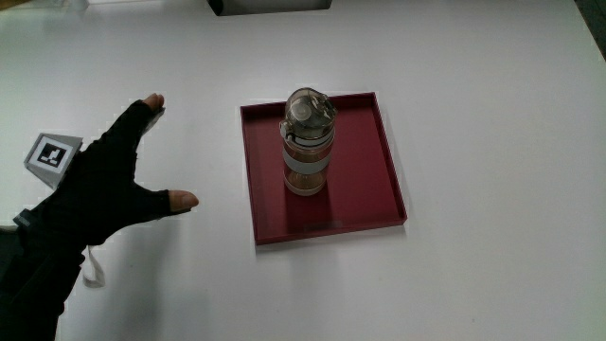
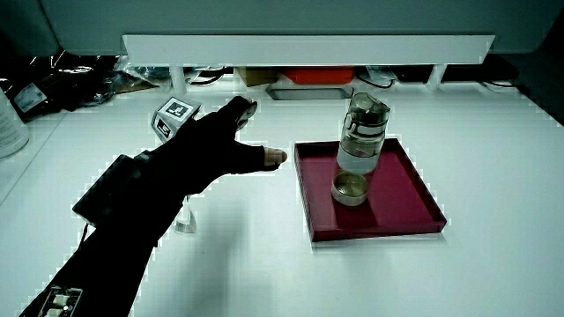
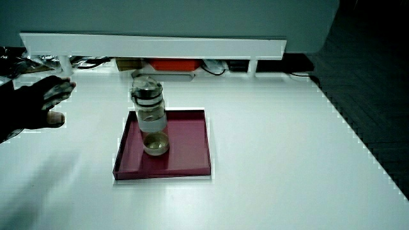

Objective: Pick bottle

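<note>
A: Nearest the person, the hand [image 1: 99, 185] hangs above the bare table [image 1: 473, 76] just beside the tray [image 1: 393, 180], fingers spread wide and holding nothing.

B: And the bottle [image 1: 308, 142]?

A: Standing upright in the tray, well inside its rim, a little apart from the fingertips [image 2: 276, 157].

B: What's the danger, then?

A: It's tall and narrow, I'd say top-heavy. Brush the cap [image 3: 144, 85] sideways and it could topple inside the tray.

B: The tray wall too?

A: Yes: it lies between hand and bottle, so a low reach might catch it and jolt everything. In both side views the low partition [image 2: 308, 46] stands well apart from the bottle.
</note>
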{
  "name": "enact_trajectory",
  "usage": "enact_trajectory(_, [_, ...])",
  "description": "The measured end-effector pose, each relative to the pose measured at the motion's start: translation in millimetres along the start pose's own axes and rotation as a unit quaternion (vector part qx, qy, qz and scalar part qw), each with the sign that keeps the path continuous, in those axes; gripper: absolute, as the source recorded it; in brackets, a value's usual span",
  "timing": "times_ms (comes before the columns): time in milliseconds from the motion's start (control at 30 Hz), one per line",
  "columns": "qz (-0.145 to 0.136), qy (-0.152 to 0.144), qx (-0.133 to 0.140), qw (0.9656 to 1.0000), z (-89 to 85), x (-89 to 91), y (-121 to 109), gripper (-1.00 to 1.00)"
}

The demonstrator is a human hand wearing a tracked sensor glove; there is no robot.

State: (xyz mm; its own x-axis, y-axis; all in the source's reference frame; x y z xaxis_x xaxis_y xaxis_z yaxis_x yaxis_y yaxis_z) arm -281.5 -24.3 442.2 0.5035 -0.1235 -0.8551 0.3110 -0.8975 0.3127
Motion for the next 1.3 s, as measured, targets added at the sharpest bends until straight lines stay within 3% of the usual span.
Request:
enact_trajectory(33, [0.005,0.011,0.000,0.9999,-1.2,-2.1,1,0.00])
enact_trajectory(133, [0.001,-0.013,-0.009,0.9999,-10.7,-1.0,6,0.00])
enact_trajectory(200, [0.008,0.016,-0.007,0.9998,-15.1,-4.3,10,0.00])
enact_trajectory(367, [0.007,-0.019,-0.012,0.9997,-29.0,-2.8,20,0.00])
enact_trajectory(400, [0.023,-0.012,-0.009,0.9996,-31.9,-1.5,22,0.00])
enact_trajectory(433, [0.022,0.003,-0.011,0.9997,-34.5,-6.0,26,0.00])
enact_trajectory(500, [0.017,-0.024,-0.021,0.9993,-42.6,0.4,30,0.00])
enact_trajectory(533, [0.029,-0.018,-0.019,0.9992,-45.7,3.5,32,0.00])
enact_trajectory(600, [0.026,-0.032,-0.028,0.9988,-54.2,3.0,38,0.00])
enact_trajectory(633, [0.029,-0.059,-0.035,0.9972,-60.1,5.5,40,0.00])
enact_trajectory(700, [0.033,-0.020,-0.029,0.9988,-70.0,0.9,47,0.00])
enact_trajectory(733, [0.027,-0.024,-0.024,0.9991,-74.5,-1.1,50,0.00])
enact_trajectory(800, [0.046,-0.035,-0.032,0.9978,-83.1,1.3,53,0.00])
enact_trajectory(833, [0.030,-0.036,-0.026,0.9986,-87.8,-3.1,56,0.00])
enact_trajectory(967, [0.041,-0.045,-0.038,0.9974,-105.5,1.3,61,0.00])
enact_trajectory(1033, [0.058,-0.033,-0.039,0.9970,-110.8,3.5,62,0.00])
enact_trajectory(1233, [0.054,-0.053,-0.041,0.9963,-128.1,-1.4,71,0.00])
enact_trajectory(1300, [0.052,-0.043,-0.038,0.9970,-134.2,-3.8,73,0.00])
